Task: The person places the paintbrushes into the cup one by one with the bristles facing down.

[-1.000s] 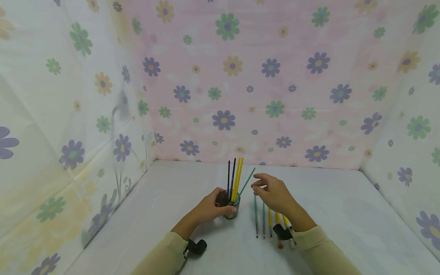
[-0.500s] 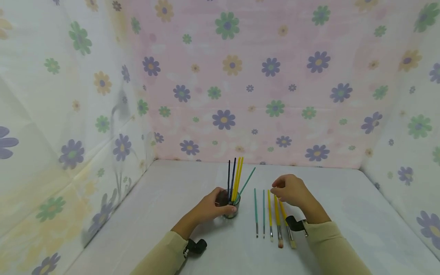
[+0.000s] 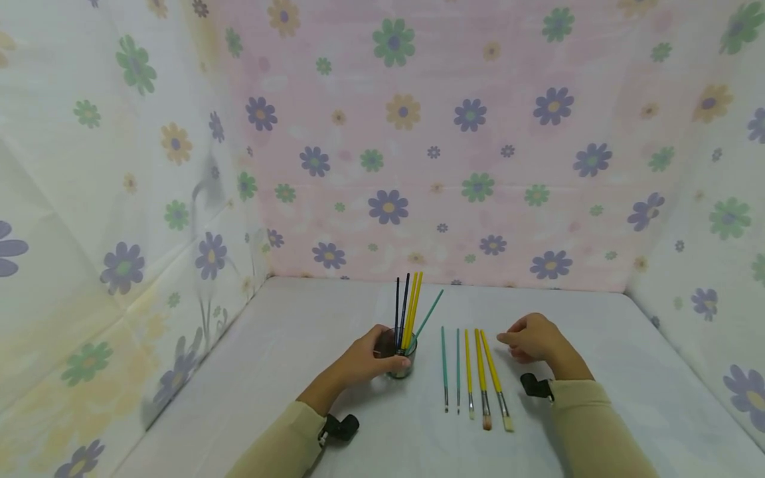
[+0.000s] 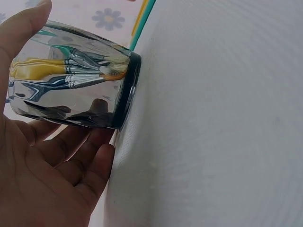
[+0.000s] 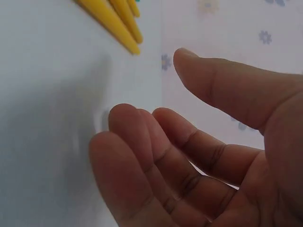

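1. While the left hand (image 3: pixel 367 358) grips it, thumb on one side and fingers on the other, the glass (image 4: pixel 57 97) stands upright on the table (image 3: pixel 323 305), nearer the back left corner than the back right.
2. Glass contents, bristles down: two dark brushes (image 3: pixel 405 309), two yellow brushes (image 3: pixel 414 311) and one teal brush (image 3: pixel 428 315), the last leaning toward the table's right edge. Metal ferrules and bristles visible through the wall in the left wrist view.
3. Just right of the glass, a row lying flat: two teal-handled brushes (image 3: pixel 444 365), then three yellow-handled brushes (image 3: pixel 481 372). Handle tips toward the back edge; bristle ends toward the near side.
4. Right hand (image 3: pixel 534 338) near the handle tip of the outermost yellow one, on its right-edge side; thumb apart from the bent fingers. Contact with tabletop: cannot tell. Hands well apart from each other.
5. Beige sleeves (image 3: pixel 283 435) on both arms; black wrist cameras (image 3: pixel 536 386) on both wrists.
6. Table surface white. Pink floral cloth (image 3: pixel 445 73) rises behind the back edge; pale floral cloth (image 3: pixel 89 159) along the left and right edges.
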The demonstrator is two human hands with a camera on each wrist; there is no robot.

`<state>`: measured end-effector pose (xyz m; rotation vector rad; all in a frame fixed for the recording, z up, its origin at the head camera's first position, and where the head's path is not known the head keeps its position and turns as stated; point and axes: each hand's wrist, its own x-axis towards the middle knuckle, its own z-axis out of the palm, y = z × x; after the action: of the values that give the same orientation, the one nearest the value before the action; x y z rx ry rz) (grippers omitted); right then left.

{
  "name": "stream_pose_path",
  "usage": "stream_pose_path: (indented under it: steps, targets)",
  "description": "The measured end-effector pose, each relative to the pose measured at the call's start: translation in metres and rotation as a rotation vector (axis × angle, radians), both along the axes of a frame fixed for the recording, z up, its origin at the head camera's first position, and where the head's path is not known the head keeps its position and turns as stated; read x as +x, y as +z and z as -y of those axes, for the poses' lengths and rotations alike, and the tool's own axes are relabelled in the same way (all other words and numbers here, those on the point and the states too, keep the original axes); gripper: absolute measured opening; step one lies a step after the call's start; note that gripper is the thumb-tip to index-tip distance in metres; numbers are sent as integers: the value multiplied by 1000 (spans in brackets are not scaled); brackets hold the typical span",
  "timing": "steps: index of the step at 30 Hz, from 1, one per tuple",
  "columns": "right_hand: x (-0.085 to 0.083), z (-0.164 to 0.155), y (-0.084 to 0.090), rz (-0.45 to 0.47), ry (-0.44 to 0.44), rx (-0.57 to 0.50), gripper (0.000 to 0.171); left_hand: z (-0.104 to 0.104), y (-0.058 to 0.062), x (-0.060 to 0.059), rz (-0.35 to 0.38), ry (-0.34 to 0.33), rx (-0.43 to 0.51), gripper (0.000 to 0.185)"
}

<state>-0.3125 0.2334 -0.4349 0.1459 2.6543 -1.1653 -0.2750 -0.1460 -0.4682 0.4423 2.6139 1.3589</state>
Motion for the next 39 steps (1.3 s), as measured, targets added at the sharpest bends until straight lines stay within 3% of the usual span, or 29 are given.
stream_pose_path:
  steps: [23,39]
  targets:
    - [-2,-11,-14,89,-8,43,47,4,-5,-3,-3,-35,6,70]
    - [-5,-9,-16,88,-14,-12,45,3,-2,-3,-3,-38,17,75]
